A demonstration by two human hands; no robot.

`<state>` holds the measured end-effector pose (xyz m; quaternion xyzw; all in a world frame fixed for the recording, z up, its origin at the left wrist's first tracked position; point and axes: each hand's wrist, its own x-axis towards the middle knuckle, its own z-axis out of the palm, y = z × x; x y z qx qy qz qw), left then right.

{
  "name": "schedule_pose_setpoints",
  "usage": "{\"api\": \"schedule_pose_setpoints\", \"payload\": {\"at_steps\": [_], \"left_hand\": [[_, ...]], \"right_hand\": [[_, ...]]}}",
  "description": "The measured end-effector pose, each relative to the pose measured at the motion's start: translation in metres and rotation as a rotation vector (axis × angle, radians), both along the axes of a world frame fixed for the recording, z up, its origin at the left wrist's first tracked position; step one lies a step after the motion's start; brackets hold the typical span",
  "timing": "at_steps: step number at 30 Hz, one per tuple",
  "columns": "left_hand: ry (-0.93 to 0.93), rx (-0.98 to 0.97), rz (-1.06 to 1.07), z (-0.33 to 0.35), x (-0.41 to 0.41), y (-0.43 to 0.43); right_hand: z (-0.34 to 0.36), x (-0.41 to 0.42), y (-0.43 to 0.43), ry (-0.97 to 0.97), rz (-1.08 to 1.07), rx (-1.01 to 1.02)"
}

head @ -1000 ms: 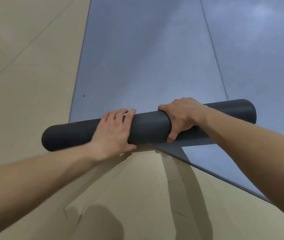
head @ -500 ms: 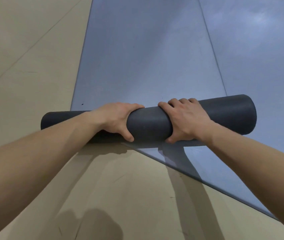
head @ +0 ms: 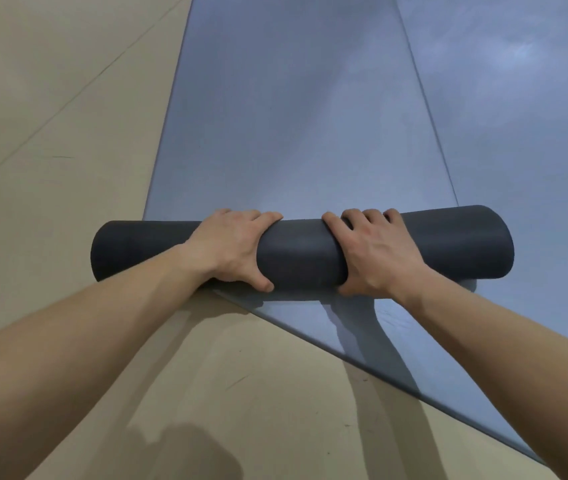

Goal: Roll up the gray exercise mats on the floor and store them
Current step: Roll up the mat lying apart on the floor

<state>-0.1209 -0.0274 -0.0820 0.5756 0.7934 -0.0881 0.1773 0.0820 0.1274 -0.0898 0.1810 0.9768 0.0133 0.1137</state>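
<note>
A gray exercise mat lies on the floor, its near end wound into a dark gray roll [head: 299, 256] that stretches left to right across the middle of the view. The unrolled part of this mat [head: 286, 126] runs away from me beyond the roll. My left hand [head: 234, 249] grips the roll left of its middle, fingers over the top and thumb on the near side. My right hand [head: 376, 252] grips it right of the middle the same way. A second gray mat [head: 518, 140] lies flat alongside on the right, its near corner passing under the roll.
Beige floor [head: 50, 174] with thin seams lies to the left and in front of the roll. The second mat's near edge [head: 379, 370] cuts diagonally toward the lower right. My shadow falls on the floor at the bottom.
The roll has moved farther along the mat and grown thicker. My left hand went from lying flat on the roll to wrapping it; both hands shifted their hold over the top.
</note>
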Motion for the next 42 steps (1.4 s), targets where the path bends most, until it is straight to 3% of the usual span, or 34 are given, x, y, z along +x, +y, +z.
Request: {"api": "schedule_pose_setpoints", "payload": {"at_steps": [3,5,8,12,15,17,18,21,23,29,33,38,40,42], "left_hand": [[0.251,0.148,-0.043,-0.015,0.020,-0.019],[0.272,0.223,-0.056,-0.015,0.024,-0.021],[0.136,0.205,-0.007,0.005,0.024,-0.011],[-0.033,0.016,0.011,0.020,0.031,-0.005],[-0.200,-0.126,0.093,0.035,0.009,0.017],[-0.252,-0.164,0.102,0.036,0.001,0.027],[-0.193,-0.141,0.080,0.032,0.006,0.025],[0.211,0.111,0.021,0.003,0.038,-0.003],[0.342,0.171,0.001,-0.010,0.047,-0.014],[0.171,0.163,0.023,0.017,0.028,0.004],[0.069,0.015,-0.021,0.030,0.026,-0.006],[-0.161,-0.177,0.031,0.041,-0.001,0.024],[-0.113,-0.155,0.007,0.037,0.001,0.024],[0.105,0.031,0.002,0.025,0.013,0.006]], "right_hand": [[0.015,-0.013,0.008,-0.032,0.013,-0.059],[0.025,-0.016,0.010,-0.060,0.008,-0.100],[0.044,-0.017,0.018,-0.142,-0.004,-0.196],[0.046,-0.003,0.019,-0.190,-0.018,-0.289],[0.029,0.013,0.006,0.038,0.001,-0.043],[0.017,0.020,0.000,0.077,-0.014,0.051],[0.013,0.020,0.000,0.064,-0.015,0.062],[0.019,0.007,0.012,0.009,0.008,0.020],[0.031,-0.008,0.025,-0.048,0.005,-0.066],[0.064,-0.032,0.037,-0.191,-0.023,-0.198],[0.065,-0.021,0.024,-0.253,-0.026,-0.315],[0.027,0.008,-0.012,0.009,0.017,0.026],[0.020,0.006,-0.012,-0.019,0.012,0.047],[0.024,-0.006,0.003,-0.038,0.021,-0.001]]}}
